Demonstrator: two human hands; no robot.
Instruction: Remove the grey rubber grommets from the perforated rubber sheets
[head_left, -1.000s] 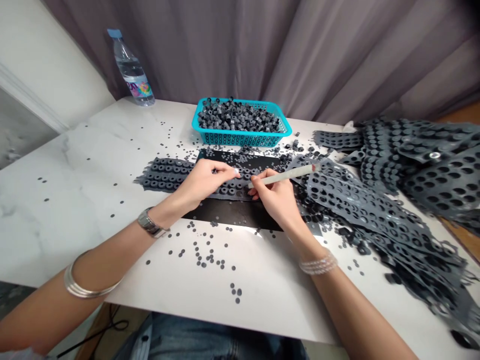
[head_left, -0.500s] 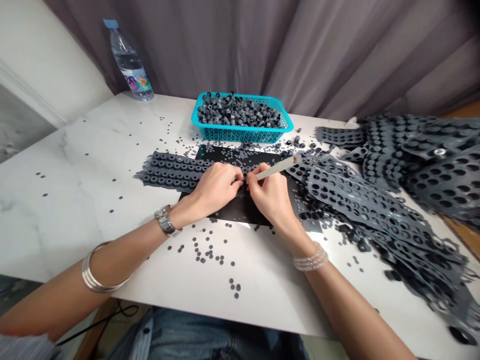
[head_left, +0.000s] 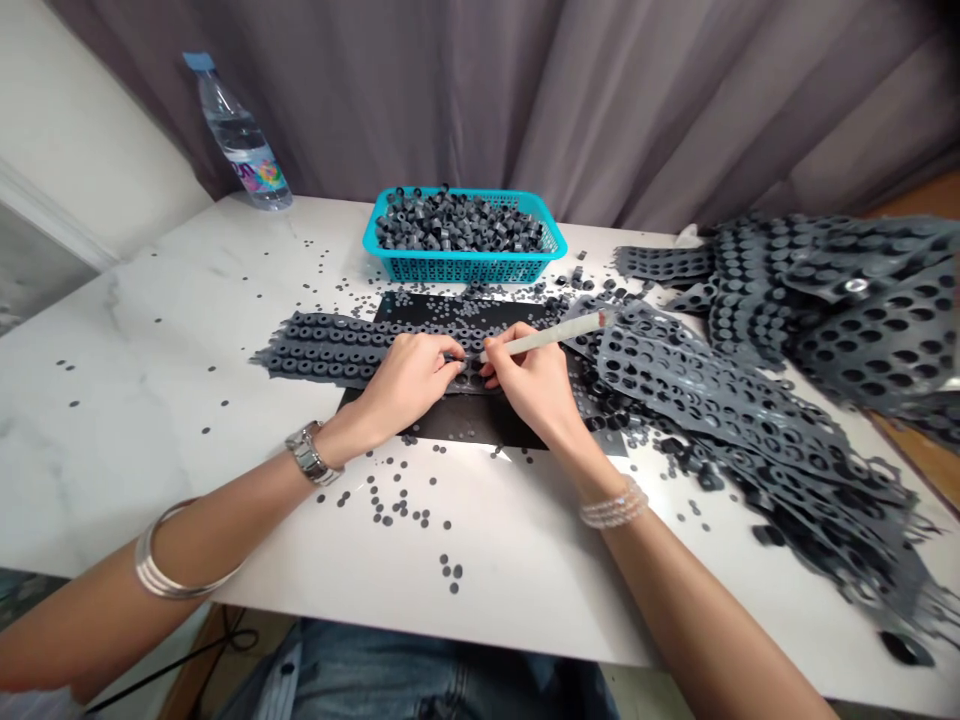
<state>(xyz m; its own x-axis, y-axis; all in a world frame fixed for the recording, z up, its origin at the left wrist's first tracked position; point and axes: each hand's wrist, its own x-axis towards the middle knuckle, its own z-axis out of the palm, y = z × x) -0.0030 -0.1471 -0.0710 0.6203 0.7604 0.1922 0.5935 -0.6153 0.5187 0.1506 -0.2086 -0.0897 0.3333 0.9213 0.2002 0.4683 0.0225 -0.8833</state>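
Observation:
A dark grey rubber sheet of moulded rings (head_left: pixel 322 345) lies across a black mat (head_left: pixel 480 425). My left hand (head_left: pixel 412 375) rests over the sheet, its thumb and forefinger closed at the sheet; whether a loose ring is between them is hidden. In my right hand (head_left: pixel 529 375) is a pale, flat-handled stick-like tool (head_left: pixel 559 332), held like a pen. The tool's lower tip points down at the sheet, close to the left fingertips.
Behind the mat stands a turquoise basket (head_left: pixel 465 265) heaped with small dark rings. Punched rubber sheets (head_left: pixel 712 390) pile up at the right. Small black discs (head_left: pixel 401 505) are scattered over the white table (head_left: pixel 315 570). A water bottle (head_left: pixel 240 135) stands at the back left.
The whole view has shifted slightly, so things sit further left. My hands have drawn a little apart, and more of the sheet shows between and below them.

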